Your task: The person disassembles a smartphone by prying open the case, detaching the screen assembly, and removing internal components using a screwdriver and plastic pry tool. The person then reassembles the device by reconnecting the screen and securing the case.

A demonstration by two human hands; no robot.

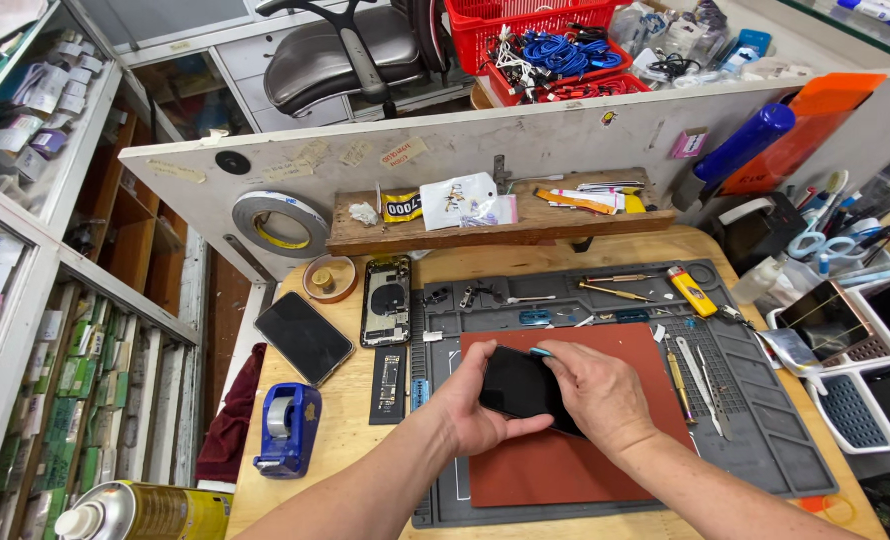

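**Phone Held Over Red Mat**

Head view: both hands gripped the dark phone (518, 385) above the red mat (565, 460) — long axis tilted leftward. Left hand (475, 410) cupped beneath; right hand (595, 390) fingers pressed along its upper edge, possibly pinching a blue tool (541, 352).

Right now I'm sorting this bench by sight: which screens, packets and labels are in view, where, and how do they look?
Phone screen: dark rectangle held in both hands over the red mat.
Second phone: black, flat on the wood, left of the mat.
White packet: on the wooden shelf.
Yellow label: black print, left of the packet.
Shelf boxes: small, white and purple, far left.
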